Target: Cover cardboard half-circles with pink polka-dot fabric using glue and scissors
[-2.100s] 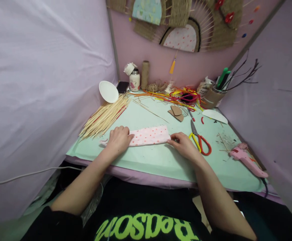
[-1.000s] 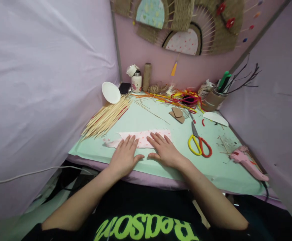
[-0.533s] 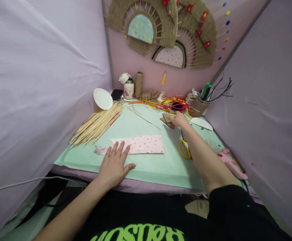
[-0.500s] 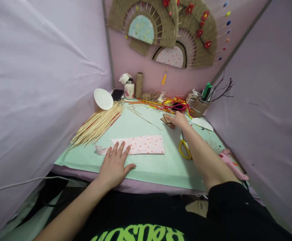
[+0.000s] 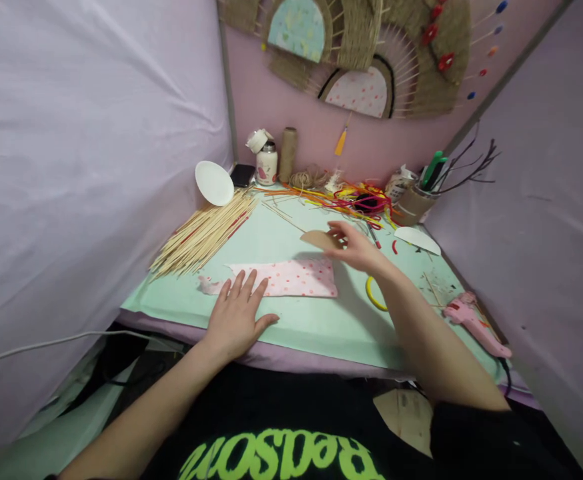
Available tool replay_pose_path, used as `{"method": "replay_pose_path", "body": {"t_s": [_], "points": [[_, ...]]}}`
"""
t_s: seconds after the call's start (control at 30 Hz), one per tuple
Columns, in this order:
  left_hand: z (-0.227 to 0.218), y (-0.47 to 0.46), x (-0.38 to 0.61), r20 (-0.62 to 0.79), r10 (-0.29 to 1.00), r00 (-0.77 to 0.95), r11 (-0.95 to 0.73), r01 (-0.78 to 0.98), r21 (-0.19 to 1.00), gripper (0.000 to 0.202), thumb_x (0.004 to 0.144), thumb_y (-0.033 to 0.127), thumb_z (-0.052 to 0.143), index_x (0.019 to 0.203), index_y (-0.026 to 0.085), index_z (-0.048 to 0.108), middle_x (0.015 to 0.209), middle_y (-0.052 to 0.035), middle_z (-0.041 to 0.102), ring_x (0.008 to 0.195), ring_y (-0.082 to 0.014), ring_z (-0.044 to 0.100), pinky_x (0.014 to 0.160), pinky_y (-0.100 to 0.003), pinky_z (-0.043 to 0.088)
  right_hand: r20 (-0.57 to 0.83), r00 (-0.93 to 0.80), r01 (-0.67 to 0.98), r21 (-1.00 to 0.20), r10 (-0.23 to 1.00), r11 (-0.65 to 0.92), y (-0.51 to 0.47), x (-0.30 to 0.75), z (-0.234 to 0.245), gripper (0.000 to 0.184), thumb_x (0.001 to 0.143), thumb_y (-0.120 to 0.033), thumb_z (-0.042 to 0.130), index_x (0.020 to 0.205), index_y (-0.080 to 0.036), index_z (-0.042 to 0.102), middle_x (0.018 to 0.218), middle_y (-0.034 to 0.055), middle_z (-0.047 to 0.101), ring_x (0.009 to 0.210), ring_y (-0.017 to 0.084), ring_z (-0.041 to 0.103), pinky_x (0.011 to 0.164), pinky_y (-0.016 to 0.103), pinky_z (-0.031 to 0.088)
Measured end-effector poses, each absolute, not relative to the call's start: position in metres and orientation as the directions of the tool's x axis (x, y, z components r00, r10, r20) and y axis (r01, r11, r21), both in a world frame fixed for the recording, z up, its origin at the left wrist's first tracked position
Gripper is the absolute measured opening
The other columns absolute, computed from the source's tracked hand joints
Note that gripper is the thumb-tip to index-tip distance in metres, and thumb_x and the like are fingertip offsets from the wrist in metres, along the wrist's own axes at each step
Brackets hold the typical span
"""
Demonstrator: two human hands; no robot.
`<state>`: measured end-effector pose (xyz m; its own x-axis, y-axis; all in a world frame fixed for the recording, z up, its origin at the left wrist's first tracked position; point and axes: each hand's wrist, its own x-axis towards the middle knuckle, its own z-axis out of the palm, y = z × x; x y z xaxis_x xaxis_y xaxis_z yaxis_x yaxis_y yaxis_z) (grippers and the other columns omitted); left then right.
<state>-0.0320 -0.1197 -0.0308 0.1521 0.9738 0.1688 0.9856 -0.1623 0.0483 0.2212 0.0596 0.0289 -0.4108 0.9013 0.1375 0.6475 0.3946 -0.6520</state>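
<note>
A strip of pink dotted fabric (image 5: 291,278) lies flat on the mint-green table (image 5: 316,323). My left hand (image 5: 238,316) rests open and flat on the strip's near left part, fingers spread. My right hand (image 5: 357,248) hovers just above the fabric's right end, pinching a brown cardboard semicircle (image 5: 320,239) between thumb and fingers. Yellow-handled scissors (image 5: 374,293) lie partly hidden behind my right forearm.
A bundle of bamboo skewers (image 5: 206,231) lies at the left. Coloured strips (image 5: 356,198), a twine spool (image 5: 288,153), a small bottle (image 5: 266,163) and a pen cup (image 5: 414,199) crowd the back. A pink glue gun (image 5: 474,322) lies at the right edge. A white paper piece (image 5: 417,239) lies nearby.
My right hand left the fabric, reached back to the cardboard pieces, picked one up and brought it toward the fabric. My left hand stayed flat on the strip.
</note>
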Motion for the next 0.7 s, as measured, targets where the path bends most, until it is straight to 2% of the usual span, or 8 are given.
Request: {"method": "replay_pose_path", "body": {"t_s": [0.07, 0.2, 0.33, 0.47, 0.6, 0.7], "points": [[-0.029, -0.12, -0.032, 0.169, 0.974, 0.151, -0.162, 0.985, 0.052, 0.071, 0.09, 0.059, 0.046, 0.148, 0.018, 0.039, 0.157, -0.0137, 0.032, 0.146, -0.0345, 0.026, 0.117, -0.053, 0.022, 0.146, -0.57, 0.538, -0.677, 0.809, 0.501, 0.026, 0.207, 0.027, 0.072, 0.071, -0.033, 0.074, 0.136, -0.018, 0.047, 0.125, 0.0119, 0.06, 0.112, 0.024, 0.058, 0.096, 0.038, 0.046], [-0.022, -0.126, -0.039, 0.205, 0.972, 0.116, -0.134, 0.988, 0.074, 0.072, 0.091, 0.056, 0.046, 0.147, 0.012, 0.038, 0.155, -0.0166, 0.034, 0.146, -0.0316, 0.027, 0.119, -0.051, 0.02, 0.16, -0.68, 0.486, -0.633, 0.716, 0.603, -0.014, 0.173, 0.017, 0.065, 0.075, -0.025, 0.071, 0.136, -0.022, 0.049, 0.127, 0.0109, 0.059, 0.119, 0.027, 0.051, 0.101, 0.046, 0.042], [-0.019, -0.136, -0.052, 0.2, 0.976, 0.09, -0.111, 0.989, 0.096, 0.07, 0.092, 0.055, 0.045, 0.142, 0.008, 0.043, 0.151, -0.0199, 0.041, 0.143, -0.0312, 0.033, 0.119, -0.05, 0.023, 0.141, -0.713, 0.484, -0.609, 0.687, 0.628, -0.016, 0.152, 0.009, 0.065, 0.076, -0.02, 0.07, 0.137, -0.022, 0.048, 0.128, 0.0112, 0.058, 0.12, 0.027, 0.049, 0.101, 0.046, 0.041], [-0.025, -0.141, -0.058, 0.172, 0.978, 0.116, -0.135, 0.985, 0.106, 0.072, 0.091, 0.056, 0.046, 0.143, 0.007, 0.042, 0.153, -0.0192, 0.038, 0.144, -0.03, 0.032, 0.119, -0.046, 0.025, 0.099, -0.707, 0.51, -0.614, 0.7, 0.602, -0.01, 0.146, 0.003, 0.067, 0.074, -0.02, 0.071, 0.137, -0.02, 0.048, 0.13, 0.0116, 0.058, 0.121, 0.027, 0.049, 0.103, 0.046, 0.039], [-0.031, -0.142, -0.057, 0.19, 0.975, 0.111, -0.132, 0.986, 0.101, 0.075, 0.09, 0.056, 0.049, 0.145, 0.007, 0.039, 0.155, -0.0189, 0.034, 0.145, -0.0294, 0.029, 0.12, -0.045, 0.023, 0.108, -0.72, 0.492, -0.617, 0.686, 0.614, -0.01, 0.146, -0.004, 0.067, 0.074, -0.027, 0.073, 0.136, -0.019, 0.048, 0.135, 0.0125, 0.054, 0.124, 0.027, 0.048, 0.106, 0.045, 0.038], [-0.032, -0.143, -0.056, 0.201, 0.974, 0.105, -0.126, 0.987, 0.094, 0.075, 0.089, 0.056, 0.05, 0.145, 0.007, 0.038, 0.155, -0.019, 0.034, 0.145, -0.0296, 0.029, 0.12, -0.045, 0.023, 0.137, -0.697, 0.493, -0.621, 0.704, 0.609, -0.014, 0.148, -0.008, 0.061, 0.079, -0.031, 0.069, 0.135, -0.018, 0.049, 0.133, 0.0126, 0.056, 0.123, 0.025, 0.05, 0.105, 0.043, 0.039]]}}
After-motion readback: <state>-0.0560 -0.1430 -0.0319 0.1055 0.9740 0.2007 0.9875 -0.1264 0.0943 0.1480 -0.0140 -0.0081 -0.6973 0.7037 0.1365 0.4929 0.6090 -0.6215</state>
